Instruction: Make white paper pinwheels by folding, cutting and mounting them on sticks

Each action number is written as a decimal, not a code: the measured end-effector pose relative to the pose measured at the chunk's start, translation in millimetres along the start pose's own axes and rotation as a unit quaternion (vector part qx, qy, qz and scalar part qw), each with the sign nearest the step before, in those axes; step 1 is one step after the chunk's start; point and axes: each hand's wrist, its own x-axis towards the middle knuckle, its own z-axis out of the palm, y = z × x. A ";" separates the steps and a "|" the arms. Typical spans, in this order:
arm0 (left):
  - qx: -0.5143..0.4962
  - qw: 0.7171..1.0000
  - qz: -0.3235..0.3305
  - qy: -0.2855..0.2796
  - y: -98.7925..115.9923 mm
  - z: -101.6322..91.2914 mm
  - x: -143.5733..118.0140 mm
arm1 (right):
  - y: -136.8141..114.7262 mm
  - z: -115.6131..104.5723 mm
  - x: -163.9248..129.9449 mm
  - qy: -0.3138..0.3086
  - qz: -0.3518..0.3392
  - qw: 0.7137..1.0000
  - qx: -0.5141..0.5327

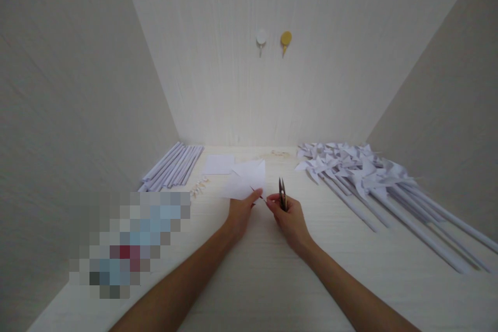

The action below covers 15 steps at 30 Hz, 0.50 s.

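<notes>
My left hand (241, 212) grips a white paper square (246, 179) by its lower right edge, thumb on top. Slits run inward from the sheet's corners, and one corner flap stands apart near the thumb. In my right hand (288, 217) a pair of thread snips (282, 193) is held, blades pointing up and away from the paper. The thumb and forefinger of that hand are pinched together beside the paper's right corner, close to my left thumb. Whether they hold the paper's tip or something thin and dark is too small to tell.
Rolled paper sticks (171, 168) lie at the back left, near a flat stack of white paper (218, 164). Small pale pieces (199, 185) are strewn beside them. Finished paper pinwheels (361, 174) pile up on the right. White (261, 37) and yellow (286, 38) hooks hang on the back wall.
</notes>
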 end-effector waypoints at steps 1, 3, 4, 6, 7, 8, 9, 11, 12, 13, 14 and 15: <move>0.009 1.000 0.007 -0.011 -0.9 -0.4 -0.2 | -0.2 0.1 0.2 0.002 0.000 1.000 -0.001; 0.025 0.999 0.022 -0.020 -3.0 -1.4 0.0 | -0.7 0.6 0.4 0.001 -0.002 1.000 -0.003; 0.031 0.999 0.027 -0.020 -3.9 -2.0 0.3 | -1.1 0.8 0.5 0.000 -0.002 1.000 -0.004; 0.040 0.999 0.030 -0.020 -5.2 -3.0 1.0 | -2.1 1.3 0.5 -0.001 0.000 1.000 -0.003; 0.045 0.998 0.030 -0.020 -5.6 -3.3 1.3 | -2.7 1.5 0.5 -0.001 0.001 1.000 -0.003; 0.051 0.998 0.029 -0.019 -5.6 -3.5 1.3 | -3.3 1.6 0.5 0.001 0.002 1.000 -0.004; 0.057 0.998 0.028 -0.019 -5.5 -3.4 1.1 | -3.9 1.7 0.4 0.003 0.001 1.000 -0.007; 0.069 0.997 0.027 -0.017 -4.4 -2.8 -0.1 | -4.9 1.8 0.1 0.008 -0.003 1.000 -0.013; 0.074 0.997 0.027 -0.015 -3.6 -2.3 -0.9 | -5.3 1.8 -0.1 0.009 -0.004 1.000 -0.015; 0.078 0.997 0.027 -0.012 -2.6 -1.7 -1.8 | -5.6 1.9 -0.2 0.009 -0.003 1.000 -0.016; 0.083 0.996 0.026 -0.008 -1.5 -1.0 -2.7 | -5.8 1.9 -0.3 0.009 -0.002 1.000 -0.018; 0.088 0.996 0.024 -0.004 -0.5 -0.4 -3.5 | -5.9 1.9 -0.3 0.009 -0.001 1.000 -0.019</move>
